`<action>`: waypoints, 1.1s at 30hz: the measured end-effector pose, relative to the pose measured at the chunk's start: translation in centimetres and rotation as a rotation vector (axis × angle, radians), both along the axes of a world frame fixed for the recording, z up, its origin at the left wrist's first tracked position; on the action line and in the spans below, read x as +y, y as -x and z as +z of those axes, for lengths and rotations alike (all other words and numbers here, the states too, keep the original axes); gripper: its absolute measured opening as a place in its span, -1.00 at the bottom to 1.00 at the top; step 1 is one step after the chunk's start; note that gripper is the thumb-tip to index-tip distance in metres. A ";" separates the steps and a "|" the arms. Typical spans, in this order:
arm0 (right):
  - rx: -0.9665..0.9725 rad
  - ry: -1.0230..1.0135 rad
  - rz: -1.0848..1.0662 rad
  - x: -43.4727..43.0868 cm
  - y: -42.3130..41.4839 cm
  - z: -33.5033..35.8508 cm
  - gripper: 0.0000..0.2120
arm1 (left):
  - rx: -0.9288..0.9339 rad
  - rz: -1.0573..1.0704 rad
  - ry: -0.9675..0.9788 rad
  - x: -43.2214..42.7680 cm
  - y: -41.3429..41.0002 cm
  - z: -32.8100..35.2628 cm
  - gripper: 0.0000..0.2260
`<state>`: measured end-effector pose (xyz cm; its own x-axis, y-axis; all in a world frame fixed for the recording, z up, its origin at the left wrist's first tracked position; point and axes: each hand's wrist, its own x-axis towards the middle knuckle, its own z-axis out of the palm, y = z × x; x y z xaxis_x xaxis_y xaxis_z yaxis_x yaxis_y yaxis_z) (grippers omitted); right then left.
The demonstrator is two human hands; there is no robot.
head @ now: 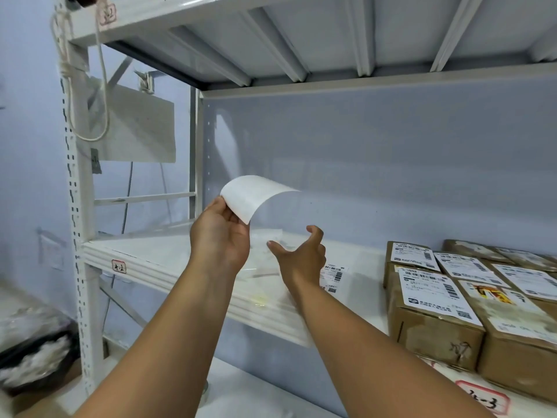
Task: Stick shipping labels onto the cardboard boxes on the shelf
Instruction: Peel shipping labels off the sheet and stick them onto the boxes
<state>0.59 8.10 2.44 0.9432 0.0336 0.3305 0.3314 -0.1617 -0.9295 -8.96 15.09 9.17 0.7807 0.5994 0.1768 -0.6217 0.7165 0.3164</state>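
My left hand (221,233) pinches the lower left corner of a curled white sheet (256,196) and holds it up above the white shelf (168,260). My right hand (301,254) hovers just right of it with fingers spread, holding nothing. A loose printed shipping label (334,277) lies flat on the shelf behind my right wrist. Several cardboard boxes (434,330) stand at the right end of the shelf, with printed labels (434,292) on their tops.
A clear plastic bag (268,251) lies on the shelf under my hands. The upper shelf (301,40) hangs overhead. A perforated upright post (75,206) stands at the left. A dark bin of white scraps (33,360) sits low left.
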 end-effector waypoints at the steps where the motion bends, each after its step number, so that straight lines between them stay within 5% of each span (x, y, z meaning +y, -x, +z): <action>1: -0.022 0.003 -0.032 0.0 0.2 0.1 -0.32 | 0.020 0.019 -0.009 -0.1 0.0 -0.1 -0.82; 7: -0.567 0.107 -0.246 -0.5 2.6 1.2 -0.34 | 0.192 0.169 -0.116 -0.4 0.5 -0.9 -0.87; 11: -0.687 0.224 -0.194 -1.3 4.3 3.1 -0.79 | 0.273 0.209 -0.189 -0.9 1.0 -0.7 -0.84; 17: -0.490 0.309 -0.055 -4.2 6.0 5.8 -0.92 | 0.269 0.198 -0.069 -2.4 3.0 1.1 -0.89; 20: -0.371 0.125 -0.016 -6.1 6.3 6.9 -0.79 | 0.282 0.232 -0.110 -3.2 3.9 1.9 -0.87; 23: -0.153 -0.141 0.068 -8.3 6.4 8.3 -0.87 | 0.291 0.229 -0.329 -4.8 4.2 2.2 -0.93; 28: -0.046 -0.244 0.142 -12.3 6.3 9.3 -0.75 | 0.376 0.208 -0.788 -8.0 3.4 1.7 -0.88; 33: -0.015 -0.250 0.082 -17.1 6.0 9.5 -0.72 | 0.354 0.155 -0.889 -11.6 2.8 1.4 -0.79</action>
<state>-5.39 -8.95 11.93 0.9356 0.0246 0.3522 0.3482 0.1006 -0.9320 -11.79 3.50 10.57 0.7997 0.4612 0.3845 -0.4532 0.0437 0.8903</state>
